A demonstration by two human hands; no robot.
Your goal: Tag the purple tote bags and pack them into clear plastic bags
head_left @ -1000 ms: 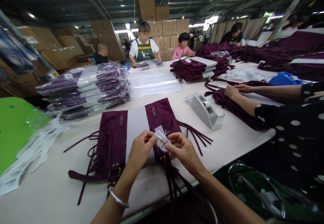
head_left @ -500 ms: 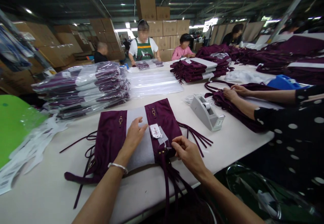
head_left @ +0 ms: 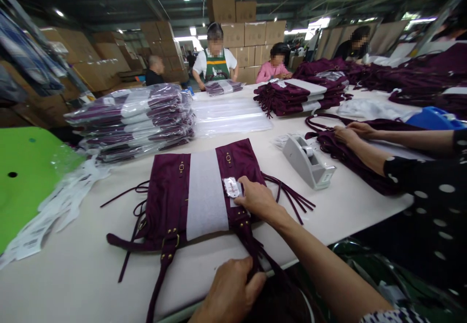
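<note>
A dark purple bag (head_left: 166, 187) lies flat before me, with a grey-white band (head_left: 207, 191) around its middle, buckles and long fringes. At its right side my right hand (head_left: 257, 199) pinches the edge of the tags, beside a white tag (head_left: 231, 187) in clear plastic. Lower down, at the table's front edge, my left hand (head_left: 237, 284) has its fingers curled round the purple straps (head_left: 251, 245). The other strap hangs over the edge on the left.
Bagged purple goods (head_left: 134, 118) are stacked at the left. A tape dispenser (head_left: 308, 162) stands right of the bag. Another person's hands (head_left: 352, 135) work on a purple bag at the right. Clear plastic sleeves (head_left: 231, 116) lie behind.
My left hand has left the grey-white band and come down to the straps at the front edge. My right hand has moved up and onto the tags. The view has shifted slightly left.
</note>
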